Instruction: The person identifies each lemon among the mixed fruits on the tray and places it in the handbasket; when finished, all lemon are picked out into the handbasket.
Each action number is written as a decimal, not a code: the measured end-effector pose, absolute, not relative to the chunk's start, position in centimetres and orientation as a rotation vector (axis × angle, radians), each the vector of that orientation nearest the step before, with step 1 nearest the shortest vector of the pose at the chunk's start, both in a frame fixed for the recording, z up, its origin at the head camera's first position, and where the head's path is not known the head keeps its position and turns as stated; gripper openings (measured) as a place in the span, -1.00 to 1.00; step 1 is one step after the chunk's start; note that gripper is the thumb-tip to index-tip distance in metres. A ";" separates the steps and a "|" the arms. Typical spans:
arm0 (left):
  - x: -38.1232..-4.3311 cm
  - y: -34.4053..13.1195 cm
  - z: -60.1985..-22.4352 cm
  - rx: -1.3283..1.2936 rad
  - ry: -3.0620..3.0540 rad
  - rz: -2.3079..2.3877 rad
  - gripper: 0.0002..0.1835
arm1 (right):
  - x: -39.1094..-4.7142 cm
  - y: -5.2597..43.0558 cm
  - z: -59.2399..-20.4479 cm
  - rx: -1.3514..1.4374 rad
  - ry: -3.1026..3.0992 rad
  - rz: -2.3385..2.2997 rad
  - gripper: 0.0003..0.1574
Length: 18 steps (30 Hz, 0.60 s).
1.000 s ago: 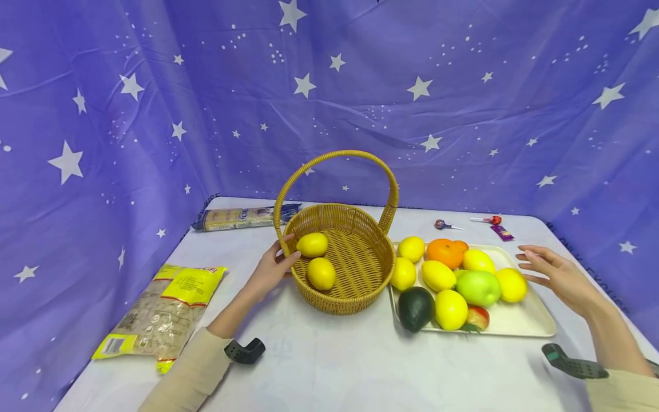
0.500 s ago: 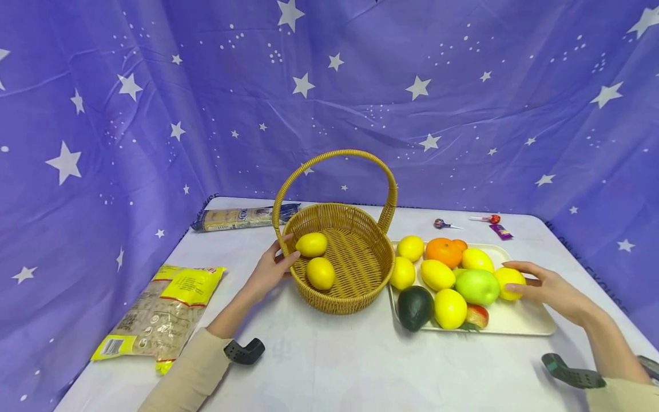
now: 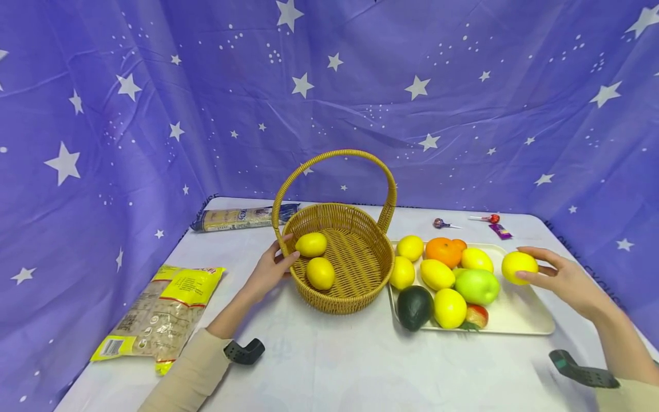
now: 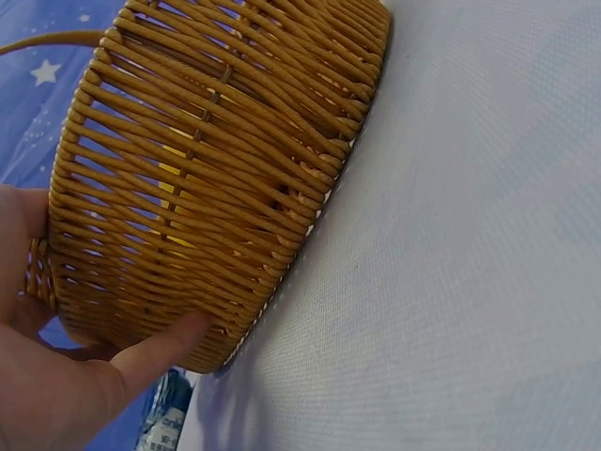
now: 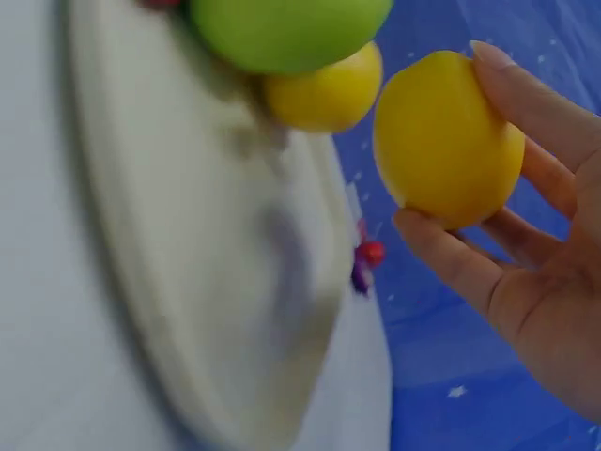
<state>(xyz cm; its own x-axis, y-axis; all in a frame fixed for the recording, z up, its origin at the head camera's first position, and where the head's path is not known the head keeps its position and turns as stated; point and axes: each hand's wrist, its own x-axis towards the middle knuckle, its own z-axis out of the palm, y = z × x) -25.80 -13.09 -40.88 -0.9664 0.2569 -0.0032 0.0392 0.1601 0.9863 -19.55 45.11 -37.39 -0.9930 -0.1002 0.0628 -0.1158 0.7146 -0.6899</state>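
Observation:
A yellow lemon (image 3: pixel 519 267) is pinched between the thumb and fingers of my right hand (image 3: pixel 571 283). The right wrist view shows that lemon (image 5: pixel 441 141) raised above the cream tray (image 5: pixel 169 282). My left hand (image 3: pixel 268 267) grips the left side of the wicker basket (image 3: pixel 342 300), thumb over the rim. Its fingers lie along the outer weave in the left wrist view. Two lemons (image 3: pixel 320 273) lie inside the basket at the left. On the tray sit several lemons (image 3: pixel 450 308), a green apple (image 3: pixel 477 286), an orange (image 3: pixel 443 252) and a dark avocado (image 3: pixel 415 308).
A small red and yellow fruit (image 3: pixel 477 316) lies at the tray's front. Behind the tray are two lollipops (image 3: pixel 439 224) and a purple-wrapped candy (image 3: pixel 500 231). A yellow-and-clear food bag (image 3: pixel 165 315) lies at the left, a long packet (image 3: pixel 237 218) at the back left.
My right hand reached in to the lemon at the tray's right end, took hold of it, and lifted it up and slightly right. The left hand and basket stayed put.

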 end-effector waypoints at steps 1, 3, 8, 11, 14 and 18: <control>-25.8 -13.1 -40.9 0.291 2.257 1.912 -0.35 | -19.6 44.8 -36.9 0.178 -2.879 1.161 -0.25; -25.8 -13.1 -40.8 0.289 2.259 1.911 -0.35 | -19.7 43.9 -35.8 0.191 -2.849 1.171 -0.23; -25.8 -13.1 -41.0 0.292 2.264 1.910 -0.34 | -20.1 39.8 -34.0 0.345 -2.695 1.309 -0.30; -25.7 -13.2 -40.9 0.297 2.263 1.916 -0.34 | -20.6 36.8 -33.3 0.439 -2.624 1.385 -0.33; -25.6 -13.2 -40.9 0.296 2.268 1.917 -0.34 | -21.0 33.9 -33.0 0.537 -2.606 1.460 -0.34; -25.6 -13.0 -40.9 0.298 2.270 1.921 -0.35 | -21.6 30.3 -32.8 0.636 -2.618 1.574 -0.34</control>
<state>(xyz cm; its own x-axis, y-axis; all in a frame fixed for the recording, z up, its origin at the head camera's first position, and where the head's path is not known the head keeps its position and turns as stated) -25.63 -13.04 -40.94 -0.9686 0.2484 0.0116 0.0526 0.1590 0.9859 -21.58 30.25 -32.85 -0.9167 -0.3316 0.2230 -0.3525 0.4079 -0.8422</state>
